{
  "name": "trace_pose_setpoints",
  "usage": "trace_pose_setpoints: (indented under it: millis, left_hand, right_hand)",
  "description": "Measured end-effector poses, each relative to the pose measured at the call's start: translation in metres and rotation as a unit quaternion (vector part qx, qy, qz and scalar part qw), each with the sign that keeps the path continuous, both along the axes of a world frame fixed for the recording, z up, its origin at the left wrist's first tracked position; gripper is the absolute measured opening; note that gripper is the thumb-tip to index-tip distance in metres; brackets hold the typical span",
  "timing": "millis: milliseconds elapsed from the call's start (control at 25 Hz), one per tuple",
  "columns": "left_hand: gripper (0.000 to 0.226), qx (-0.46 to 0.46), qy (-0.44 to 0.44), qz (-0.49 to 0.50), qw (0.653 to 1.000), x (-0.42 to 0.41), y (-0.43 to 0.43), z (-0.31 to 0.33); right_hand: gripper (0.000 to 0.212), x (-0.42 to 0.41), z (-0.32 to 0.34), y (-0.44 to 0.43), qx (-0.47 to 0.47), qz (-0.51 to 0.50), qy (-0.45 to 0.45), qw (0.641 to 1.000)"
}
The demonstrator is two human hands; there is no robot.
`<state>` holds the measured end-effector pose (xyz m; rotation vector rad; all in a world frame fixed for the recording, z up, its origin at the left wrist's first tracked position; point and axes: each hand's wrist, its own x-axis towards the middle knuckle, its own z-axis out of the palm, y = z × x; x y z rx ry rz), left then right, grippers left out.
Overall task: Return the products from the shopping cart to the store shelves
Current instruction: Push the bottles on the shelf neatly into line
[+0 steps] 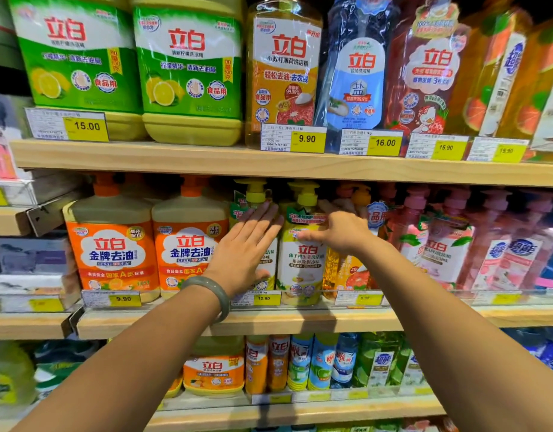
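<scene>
Both forearms (150, 363) are bare as far as shows, entering from seven and five o'clock. Just below the left hand (247, 244), toward seven o'clock, sits one thick, smooth bangle (211, 294), cloudy grey-green and faintly glossy.

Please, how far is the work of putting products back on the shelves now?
Done: the right yellow bottle already stands on the middle shelf. In hand: the right hand holds it, and the left hand presses flat on the left yellow bottle. Left: the cart is out of view, so I cannot tell.
</scene>
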<state>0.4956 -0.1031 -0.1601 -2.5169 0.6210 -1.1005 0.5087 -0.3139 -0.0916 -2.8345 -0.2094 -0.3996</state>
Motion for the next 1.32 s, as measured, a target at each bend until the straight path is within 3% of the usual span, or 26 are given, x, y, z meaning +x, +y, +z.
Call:
trace_pose_setpoints:
  millis: [200, 400, 560, 720, 960, 1120, 1320]
  left_hand:
    - [0.111, 0.018, 0.008, 0.023, 1.000, -0.004, -0.007, -0.010]
    - [0.090, 0.028, 0.006, -0.048, 0.998, -0.013, -0.019, -0.022]
    - [0.077, 0.040, 0.013, -0.127, 0.991, -0.016, -0.046, -0.029]
    - [0.076, 0.050, 0.031, -0.176, 0.983, -0.016, -0.077, -0.034]
    - [0.075, 0.068, 0.059, -0.177, 0.980, -0.012, -0.101, -0.030]
    - [0.073, 0.072, 0.047, -0.194, 0.977, -0.010, -0.113, -0.034]
    - [0.071, 0.089, 0.031, -0.220, 0.971, -0.002, -0.136, -0.029]
  right_hand:
    - [0.090, -0.005, 0.002, 0.001, -0.128, -0.023, -0.023, 0.991]
    - [0.078, -0.022, -0.028, 0.005, -0.069, -0.088, -0.171, 0.979]
    - [0.061, -0.038, -0.060, -0.016, -0.048, -0.064, -0.250, 0.965]
    - [0.048, -0.058, -0.080, -0.053, -0.049, -0.100, -0.221, 0.969]
    - [0.051, -0.076, -0.097, -0.088, 0.069, -0.198, -0.100, 0.973]
    - [0.063, -0.078, -0.100, -0.096, 0.144, -0.216, -0.068, 0.963]
    - [0.065, -0.069, -0.090, -0.119, 0.164, -0.243, -0.063, 0.954]
